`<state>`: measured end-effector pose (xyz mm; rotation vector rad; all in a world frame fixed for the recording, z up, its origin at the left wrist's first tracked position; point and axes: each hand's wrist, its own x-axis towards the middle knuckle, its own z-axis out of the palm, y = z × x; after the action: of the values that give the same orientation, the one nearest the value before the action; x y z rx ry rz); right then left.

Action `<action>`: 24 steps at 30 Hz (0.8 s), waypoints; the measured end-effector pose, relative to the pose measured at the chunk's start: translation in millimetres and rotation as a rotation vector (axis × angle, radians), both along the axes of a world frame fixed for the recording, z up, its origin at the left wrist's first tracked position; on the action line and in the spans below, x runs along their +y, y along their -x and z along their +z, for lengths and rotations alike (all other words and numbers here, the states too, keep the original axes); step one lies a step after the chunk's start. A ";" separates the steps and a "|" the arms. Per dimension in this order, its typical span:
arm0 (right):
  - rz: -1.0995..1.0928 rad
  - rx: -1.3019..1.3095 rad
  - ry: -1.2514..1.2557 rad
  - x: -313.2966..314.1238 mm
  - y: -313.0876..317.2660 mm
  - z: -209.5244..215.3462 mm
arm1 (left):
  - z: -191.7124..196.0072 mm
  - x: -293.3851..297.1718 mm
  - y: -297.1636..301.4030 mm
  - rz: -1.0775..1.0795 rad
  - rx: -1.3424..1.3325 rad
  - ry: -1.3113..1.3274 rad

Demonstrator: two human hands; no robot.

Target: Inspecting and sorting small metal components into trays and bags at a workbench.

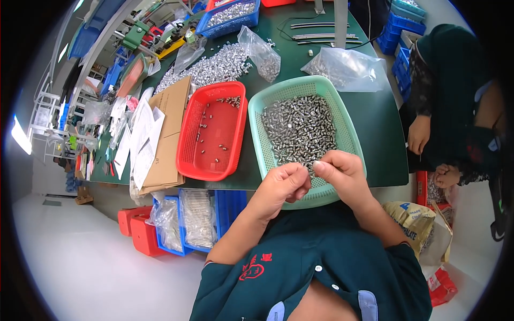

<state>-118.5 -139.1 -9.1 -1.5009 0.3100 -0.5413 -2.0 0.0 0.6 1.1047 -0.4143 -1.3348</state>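
Both hands [313, 179] @ green basket [257, 115] near edge.

We see an evenly bright scene under soft overhead light, with only faint shadows on the worktop [369, 134]. Glare flares white at the far left rim. Fisheye distortion bends straight edges near the black corners, and the edges blur slightly.

Near rim of the green basket [278, 96], lower centre, hidden behind the left hand [284, 184] and right hand [342, 174]. Whatever the fingertips pinch is too small to tell. Blue crate [227, 18], top centre, cut by the frame edge. Co-worker at right partly lost in the dark fisheye rim.
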 end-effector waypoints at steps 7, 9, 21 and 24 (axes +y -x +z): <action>-0.018 0.039 -0.156 -3.2 3.6 9.3 | 2.8 7.1 -17.1 -0.223 -0.128 -0.027; -0.081 -0.007 -0.146 -17.6 6.1 14.8 | 5.9 11.4 -21.9 -0.190 -0.042 -0.018; -0.097 0.009 -0.007 6.3 -3.4 5.2 | 0.6 0.0 -9.9 0.057 0.267 0.136; -0.103 -0.001 -0.014 6.4 -5.3 5.3 | 2.0 -0.1 -8.6 0.055 0.260 0.155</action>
<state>-113.2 -132.7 -3.9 -1.4768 0.3917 -0.6202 6.6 -0.1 2.6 0.7963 -0.2876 -1.3528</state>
